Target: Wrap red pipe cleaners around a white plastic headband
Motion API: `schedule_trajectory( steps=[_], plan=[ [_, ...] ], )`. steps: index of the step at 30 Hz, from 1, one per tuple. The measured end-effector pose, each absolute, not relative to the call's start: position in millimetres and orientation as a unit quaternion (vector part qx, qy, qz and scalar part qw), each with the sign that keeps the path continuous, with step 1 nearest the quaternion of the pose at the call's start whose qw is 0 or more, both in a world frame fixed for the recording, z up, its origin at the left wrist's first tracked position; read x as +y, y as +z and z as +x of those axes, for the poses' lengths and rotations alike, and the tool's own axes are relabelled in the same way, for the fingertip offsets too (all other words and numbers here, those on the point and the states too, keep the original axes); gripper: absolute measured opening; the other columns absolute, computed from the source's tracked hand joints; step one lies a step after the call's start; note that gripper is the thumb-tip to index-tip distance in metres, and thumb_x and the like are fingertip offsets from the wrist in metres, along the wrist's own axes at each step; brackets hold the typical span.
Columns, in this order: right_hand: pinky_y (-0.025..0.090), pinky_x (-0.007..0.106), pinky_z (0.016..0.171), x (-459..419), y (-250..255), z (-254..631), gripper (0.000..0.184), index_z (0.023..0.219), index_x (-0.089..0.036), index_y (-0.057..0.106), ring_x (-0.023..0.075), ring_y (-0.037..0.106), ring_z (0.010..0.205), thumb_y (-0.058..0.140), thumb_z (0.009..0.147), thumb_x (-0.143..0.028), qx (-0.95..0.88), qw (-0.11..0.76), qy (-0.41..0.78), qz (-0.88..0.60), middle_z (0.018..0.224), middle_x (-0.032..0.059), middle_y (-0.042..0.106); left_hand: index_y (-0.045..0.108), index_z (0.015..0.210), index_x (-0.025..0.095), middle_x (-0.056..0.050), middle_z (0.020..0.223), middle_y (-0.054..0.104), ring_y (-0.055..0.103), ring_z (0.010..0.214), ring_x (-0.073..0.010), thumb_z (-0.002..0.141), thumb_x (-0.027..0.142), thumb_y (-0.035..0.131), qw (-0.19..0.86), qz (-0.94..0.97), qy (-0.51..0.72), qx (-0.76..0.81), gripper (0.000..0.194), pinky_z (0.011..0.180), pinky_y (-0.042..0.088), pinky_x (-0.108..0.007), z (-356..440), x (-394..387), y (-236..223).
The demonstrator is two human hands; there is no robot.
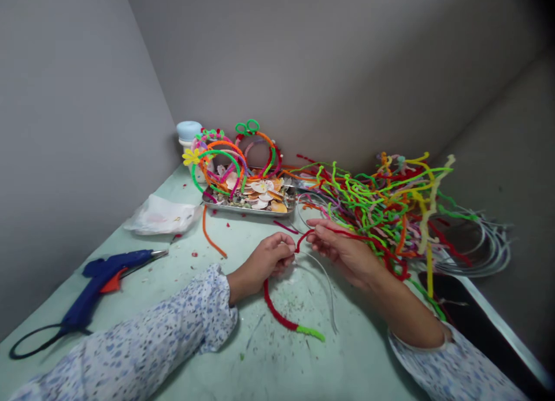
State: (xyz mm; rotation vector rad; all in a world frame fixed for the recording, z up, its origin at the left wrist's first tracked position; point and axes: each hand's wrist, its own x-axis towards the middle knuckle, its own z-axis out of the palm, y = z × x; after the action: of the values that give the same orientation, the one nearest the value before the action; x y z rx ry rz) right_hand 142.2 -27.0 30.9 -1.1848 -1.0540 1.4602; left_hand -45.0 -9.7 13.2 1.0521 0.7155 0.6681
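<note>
My left hand [271,256] is closed around a thin headband partly wrapped in pipe cleaner. Its covered end, a red stretch with a light green tip, curves down below the hand, while the bare wire half [328,274] arcs to the right. Between thumb and fingers, my right hand [340,248] pinches a red pipe cleaner [303,237] that runs over from the left hand. The tail of that red strand trails behind the right hand toward the pile. The inner fingers of both hands are partly hidden.
A blue glue gun [93,285] lies at left near a white plastic bag [162,216]. Behind, finished headbands [225,149] stand on a metal tray [251,211] of shells. A tangle of pipe cleaners [368,199] and bare wire hoops [489,245] fills the right. An orange pipe cleaner [210,236] lies mid-table.
</note>
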Motion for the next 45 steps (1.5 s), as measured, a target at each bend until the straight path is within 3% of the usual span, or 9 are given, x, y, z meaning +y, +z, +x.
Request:
schedule_trajectory(
  steps=[4,8,14,26,31,34,40,45],
  plan=[
    [0.042,0.027,0.064,-29,21,137,0.025,0.089,-0.022,0.065,0.0152,0.056,0.074,0.063,0.079,-0.045,-0.520,0.430,0.552,-0.489,0.081,0.0017,0.064,0.046,0.083,0.018,0.007,0.058,0.041,0.029,0.042,-0.0031,0.077,0.029,0.059,0.754,0.474,0.318,0.327,0.018,0.039,0.015,-0.018,-46,-9,12],
    [0.038,0.027,0.058,-31,13,133,0.029,0.081,-0.021,0.063,0.0139,0.050,0.061,0.055,0.083,-0.049,-0.591,0.367,0.510,-0.505,0.068,0.0007,0.059,0.046,0.084,0.019,0.008,0.057,0.040,0.029,0.042,-0.0031,0.076,0.028,0.060,0.756,0.457,0.338,0.325,0.019,0.040,0.016,-0.017,-46,-8,9],
    [0.033,0.026,0.053,-35,18,125,0.028,0.067,-0.020,0.053,0.0125,0.044,0.057,0.052,0.085,-0.041,-0.602,0.381,0.460,-0.529,0.060,-0.0020,0.050,0.046,0.083,0.019,0.008,0.057,0.041,0.030,0.041,-0.0031,0.077,0.029,0.059,0.744,0.470,0.337,0.335,0.017,0.039,0.017,-0.017,-45,-9,11],
    [0.034,0.026,0.054,-38,20,117,0.026,0.065,-0.022,0.055,0.0135,0.043,0.055,0.054,0.080,-0.042,-0.593,0.404,0.393,-0.575,0.057,-0.0035,0.048,0.046,0.072,0.018,0.007,0.054,0.038,0.029,0.039,-0.0035,0.075,0.028,0.058,0.742,0.486,0.312,0.341,0.016,0.038,0.017,-0.018,-42,-9,9],
    [0.040,0.028,0.063,-39,16,116,0.023,0.077,-0.022,0.063,0.0161,0.052,0.064,0.058,0.080,-0.044,-0.592,0.439,0.361,-0.571,0.068,-0.0005,0.060,0.046,0.070,0.018,0.007,0.052,0.037,0.026,0.038,-0.0034,0.075,0.024,0.055,0.741,0.487,0.303,0.350,0.012,0.037,0.014,-0.018,-42,-8,11],
    [0.042,0.029,0.067,-41,15,117,0.024,0.074,-0.022,0.062,0.0174,0.054,0.068,0.058,0.081,-0.044,-0.591,0.461,0.338,-0.569,0.071,0.0008,0.061,0.045,0.069,0.018,0.008,0.051,0.036,0.025,0.038,-0.0035,0.074,0.023,0.054,0.746,0.484,0.303,0.344,0.012,0.037,0.014,-0.019,-43,-8,11],
    [0.045,0.032,0.078,-44,14,119,0.015,0.086,-0.025,0.066,0.0196,0.059,0.082,0.056,0.085,-0.036,-0.657,0.451,0.297,-0.527,0.087,0.0029,0.066,0.046,0.071,0.017,0.007,0.054,0.037,0.027,0.040,-0.0037,0.076,0.023,0.052,0.758,0.475,0.327,0.306,0.010,0.039,0.015,-0.019,-45,-11,10],
    [0.048,0.031,0.077,-44,12,117,0.008,0.088,-0.024,0.065,0.0191,0.062,0.084,0.058,0.084,-0.025,-0.693,0.467,0.245,-0.492,0.088,0.0039,0.067,0.045,0.070,0.017,0.005,0.054,0.040,0.028,0.040,-0.0042,0.079,0.023,0.046,0.767,0.465,0.337,0.288,0.011,0.040,0.017,-0.020,-46,-11,8]
  ],
)
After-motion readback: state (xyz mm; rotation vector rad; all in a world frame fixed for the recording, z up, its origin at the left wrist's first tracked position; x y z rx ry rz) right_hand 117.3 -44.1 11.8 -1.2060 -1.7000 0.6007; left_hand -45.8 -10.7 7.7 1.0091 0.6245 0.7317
